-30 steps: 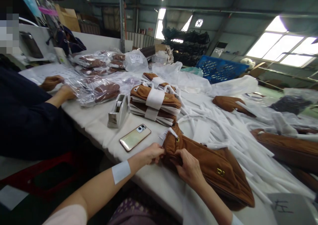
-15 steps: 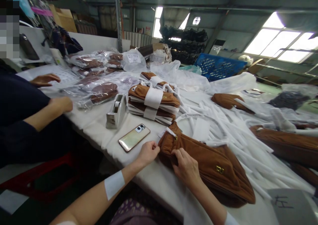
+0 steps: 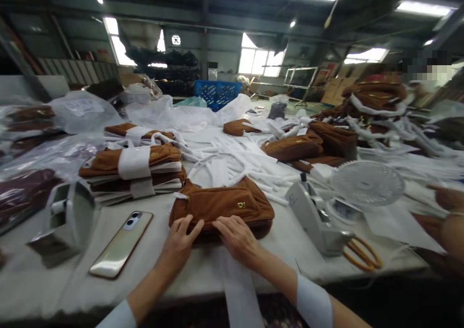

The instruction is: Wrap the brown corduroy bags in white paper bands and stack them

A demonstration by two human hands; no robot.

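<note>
A brown fabric handbag [image 3: 213, 205] with a gold emblem lies on the white-covered table before me. My left hand [image 3: 181, 238] grips its near edge toward the left end, thumb and fingers at the seam. Beside it, my right hand [image 3: 237, 238] holds the same edge nearer the middle, fingers bent over the fabric and the thumb hidden. A white zipper pull wrap [image 3: 180, 196] sticks out at the bag's upper left. From under the bag a white strip [image 3: 241, 289] hangs over the table's front edge.
Left of the bag are a phone [image 3: 121, 243], a tape dispenser [image 3: 70, 217] and stacked, paper-banded brown bags [image 3: 165, 156]. To the right stand another dispenser [image 3: 315, 221], yellow-handled scissors [image 3: 362, 255] and a fan [image 3: 368, 183]. Another person's hand [image 3: 449, 197] shows at far right.
My view has swung right, bringing the fan, scissors and second dispenser into sight. My left hand has moved onto the bag's near edge, and the bag now lies more squarely before me.
</note>
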